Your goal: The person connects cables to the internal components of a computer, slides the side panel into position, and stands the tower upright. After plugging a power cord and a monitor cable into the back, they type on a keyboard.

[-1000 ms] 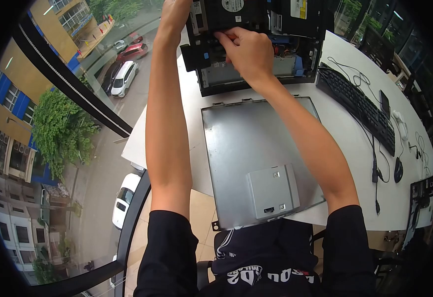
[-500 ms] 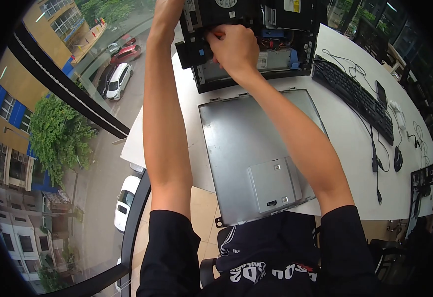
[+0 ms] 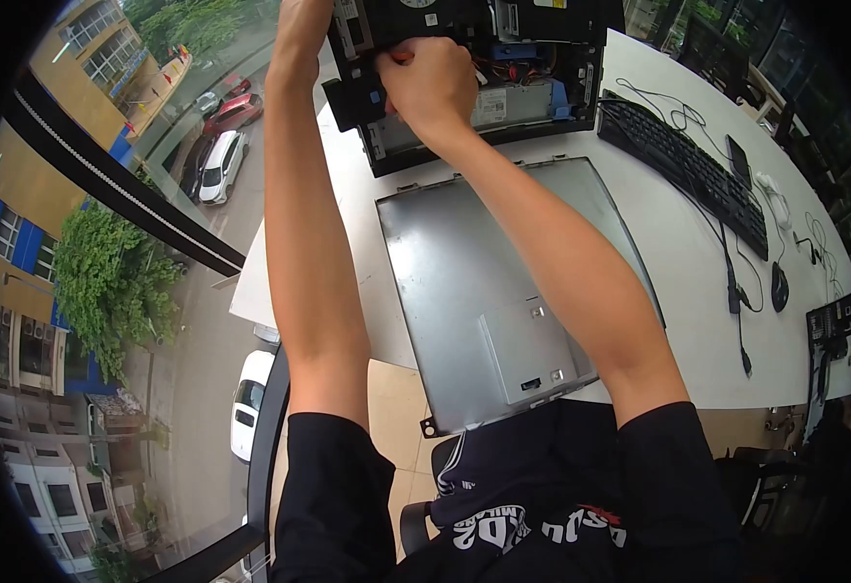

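An opened black computer case [image 3: 581,136] stands at the top of the view, with drives, cables and a silver power supply [image 3: 513,105] inside. My right hand [image 3: 430,83] reaches into its left part, fingers closed round something reddish-orange that is mostly hidden. Beside the case's left edge, my left hand [image 3: 304,21] is raised at the top border; its fingers are out of frame. A flat metal side panel [image 3: 445,282] lies on the white table below the case, under my right forearm.
On the right of the white table [image 3: 678,321] are a black keyboard [image 3: 688,170], a phone [image 3: 738,160], a black mouse [image 3: 780,288] and loose cables [image 3: 733,291]. A window frame [image 3: 124,185] runs along the left. Chairs stand at the lower right.
The whole view has shifted slightly, so the case, panel and table appear a little further left and up. My right hand remains in the same part of the case, with its fingers still closed.
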Tool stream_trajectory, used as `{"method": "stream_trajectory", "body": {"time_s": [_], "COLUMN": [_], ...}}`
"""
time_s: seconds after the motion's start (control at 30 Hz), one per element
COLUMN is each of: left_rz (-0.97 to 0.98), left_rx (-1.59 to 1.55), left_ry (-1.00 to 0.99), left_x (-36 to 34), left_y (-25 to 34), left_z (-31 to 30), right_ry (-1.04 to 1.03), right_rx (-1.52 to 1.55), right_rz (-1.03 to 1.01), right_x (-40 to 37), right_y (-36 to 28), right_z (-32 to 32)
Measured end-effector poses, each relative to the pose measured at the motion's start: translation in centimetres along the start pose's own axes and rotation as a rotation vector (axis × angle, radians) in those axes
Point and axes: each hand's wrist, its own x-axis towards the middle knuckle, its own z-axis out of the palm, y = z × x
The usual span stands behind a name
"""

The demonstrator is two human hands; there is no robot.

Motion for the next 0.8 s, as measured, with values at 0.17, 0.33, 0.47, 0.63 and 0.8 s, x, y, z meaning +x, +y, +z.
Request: {"method": "stream_trajectory", "body": {"time_s": [0.17,0.33,0.47,0.63,0.8], "left_rz": [0.034,0.013,0.053,0.041,0.053], "left_rx": [-0.007,0.002,0.005,-0.024,-0.010], "left_ry": [-0.013,-0.018,-0.005,-0.035,-0.041], "left_x": [-0.5,-0.2,-1.3,0.1,-0.1], "left_y": [0.3,0.2,0.6,-0.3,-0.3], "left_z": [0.1,0.0,0.1,0.0,-0.1], "right_ry": [-0.025,-0.015,-0.025,0.022,0.011], "right_rx": [0.026,0.048,0.023,-0.007,0.056], "right_rz": [0.031,0.033,0.018,0.032,0.075], "right_x": [0.0,0.0,0.1,0.1,0.1], "right_y": [-0.2,0.1,0.3,0.2,0.2], "right_z": [-0.3,-0.2,0.1,0.4,0.4]}}
